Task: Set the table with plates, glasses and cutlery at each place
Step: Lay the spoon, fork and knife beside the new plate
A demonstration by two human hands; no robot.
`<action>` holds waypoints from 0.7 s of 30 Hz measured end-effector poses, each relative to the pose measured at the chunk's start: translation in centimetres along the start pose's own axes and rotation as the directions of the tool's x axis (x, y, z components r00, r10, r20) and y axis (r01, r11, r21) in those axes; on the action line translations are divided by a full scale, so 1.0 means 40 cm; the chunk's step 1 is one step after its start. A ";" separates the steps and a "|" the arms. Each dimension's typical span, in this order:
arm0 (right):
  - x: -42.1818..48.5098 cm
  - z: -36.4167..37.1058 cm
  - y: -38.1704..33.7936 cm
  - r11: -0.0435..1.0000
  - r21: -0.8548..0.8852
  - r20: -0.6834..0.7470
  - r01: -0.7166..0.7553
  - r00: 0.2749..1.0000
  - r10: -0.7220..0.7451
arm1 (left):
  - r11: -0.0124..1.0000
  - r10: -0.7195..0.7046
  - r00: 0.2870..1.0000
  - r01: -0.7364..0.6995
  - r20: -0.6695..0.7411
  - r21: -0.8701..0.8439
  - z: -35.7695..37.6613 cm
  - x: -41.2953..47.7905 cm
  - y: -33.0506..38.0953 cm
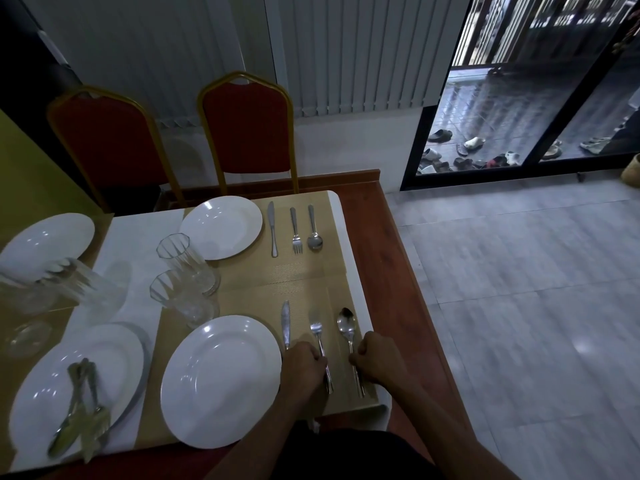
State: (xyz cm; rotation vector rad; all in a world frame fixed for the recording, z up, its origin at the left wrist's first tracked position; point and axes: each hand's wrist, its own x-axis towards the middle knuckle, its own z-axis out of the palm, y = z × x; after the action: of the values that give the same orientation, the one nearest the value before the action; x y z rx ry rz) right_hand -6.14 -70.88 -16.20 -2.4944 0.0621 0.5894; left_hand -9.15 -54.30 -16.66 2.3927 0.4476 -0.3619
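Note:
On the near tan placemat [249, 299] lies a white plate [221, 379]. To its right lie a knife [285, 323], a fork [318, 336] and a spoon [347, 327]. My left hand [304, 368] pinches the fork's handle. My right hand [375, 358] pinches the spoon's handle. Two clear glasses [185, 296] stand above the plate. The far place has a plate [221, 226], knife [272, 226], fork [295, 230] and spoon [314, 230].
At the left, stacked plates [114, 355] carry several loose pieces of cutlery [83, 410]. Another plate [45, 244] and blurred glasses [65, 285] sit further left. Two red chairs [246, 129] stand behind the table. The table's wooden edge [381, 258] runs along the right, with tiled floor beyond.

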 end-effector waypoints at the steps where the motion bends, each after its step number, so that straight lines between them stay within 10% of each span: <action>1: 0.003 0.001 0.003 1.000 -0.005 -0.007 0.005 1.000 -0.006 | 1.000 -0.003 1.000 0.003 -0.002 -0.003 -0.001 -0.003 -0.005; 21: 0.028 0.012 -0.003 0.999 0.002 -0.041 0.048 0.998 -0.047 | 0.997 0.070 0.997 -0.069 0.024 -0.043 0.012 -0.010 -0.017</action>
State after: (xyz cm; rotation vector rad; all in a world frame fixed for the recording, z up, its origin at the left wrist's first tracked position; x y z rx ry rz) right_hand -5.30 -70.43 -16.96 -2.4980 0.0191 0.5182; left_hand -9.84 -54.23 -17.25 2.3533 0.3560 -0.3478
